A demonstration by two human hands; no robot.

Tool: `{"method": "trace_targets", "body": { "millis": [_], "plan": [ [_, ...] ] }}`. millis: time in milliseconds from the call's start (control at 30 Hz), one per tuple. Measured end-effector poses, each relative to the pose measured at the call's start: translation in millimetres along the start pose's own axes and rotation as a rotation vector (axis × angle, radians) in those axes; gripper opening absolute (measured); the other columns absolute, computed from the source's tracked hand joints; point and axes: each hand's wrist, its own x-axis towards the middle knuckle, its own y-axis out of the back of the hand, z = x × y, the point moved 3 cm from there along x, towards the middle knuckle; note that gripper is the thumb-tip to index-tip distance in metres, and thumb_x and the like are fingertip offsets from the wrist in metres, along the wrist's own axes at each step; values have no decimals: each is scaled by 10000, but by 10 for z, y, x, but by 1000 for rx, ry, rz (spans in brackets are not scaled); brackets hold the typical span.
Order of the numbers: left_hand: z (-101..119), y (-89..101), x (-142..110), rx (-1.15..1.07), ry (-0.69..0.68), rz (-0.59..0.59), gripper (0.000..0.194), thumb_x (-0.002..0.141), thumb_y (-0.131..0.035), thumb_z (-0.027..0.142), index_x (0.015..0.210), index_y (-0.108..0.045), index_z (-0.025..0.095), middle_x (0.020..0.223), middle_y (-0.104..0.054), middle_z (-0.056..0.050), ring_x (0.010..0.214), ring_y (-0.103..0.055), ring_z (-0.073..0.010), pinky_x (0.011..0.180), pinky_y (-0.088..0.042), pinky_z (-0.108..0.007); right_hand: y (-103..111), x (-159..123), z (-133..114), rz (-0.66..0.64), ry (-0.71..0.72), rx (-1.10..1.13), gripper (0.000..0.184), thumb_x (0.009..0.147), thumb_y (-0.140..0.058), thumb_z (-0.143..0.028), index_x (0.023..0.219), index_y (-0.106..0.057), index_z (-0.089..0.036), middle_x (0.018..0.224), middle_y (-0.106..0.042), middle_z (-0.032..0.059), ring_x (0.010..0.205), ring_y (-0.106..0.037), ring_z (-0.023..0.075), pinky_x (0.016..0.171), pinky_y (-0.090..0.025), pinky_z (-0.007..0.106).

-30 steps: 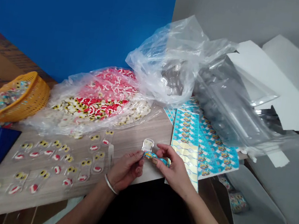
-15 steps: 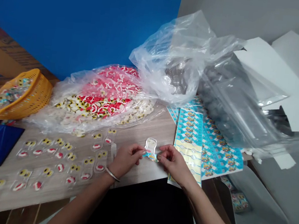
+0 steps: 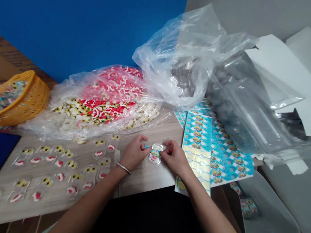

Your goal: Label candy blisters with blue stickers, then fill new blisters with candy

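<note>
A clear plastic blister lies on the wooden tabletop between the left hand and the right hand, with a blue printed paper strip laid across it. Fingers of both hands are bent and pinching: the left fingers at the strip's left end, the right fingers on the strip where it crosses the blister. A metal bangle sits on the left wrist. Left of the hands, filled blister packs lie in loose rows. Right of them are stacked printed blue sheets. Behind stand a bag of red, white and yellow pieces and a yellow plastic basket.
</note>
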Motion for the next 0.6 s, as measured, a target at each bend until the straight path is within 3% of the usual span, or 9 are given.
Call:
{"method": "trace_targets", "body": {
  "millis": [333, 600],
  "plan": [
    [47, 8, -39, -4, 19, 14, 328, 725, -665, 308, 1018, -569, 195, 574, -505, 81, 520, -463, -121, 545, -286, -242, 3, 19, 8, -6, 23, -76, 299, 754, -624, -216, 1036, -528, -193, 652, -568, -55, 601, -548, 141, 596, -401, 255],
    [90, -15, -28, 166, 35, 8, 234, 747, -682, 268, 944, -562, 225, 593, -511, 57, 560, -484, -145, 579, -251, -250, -58, 22, -75, -50, 113, -360, 202, 835, -579, -184, 1034, -540, -186, 741, -626, 10, 673, -570, 163, 625, -359, 253]
  ]
}}
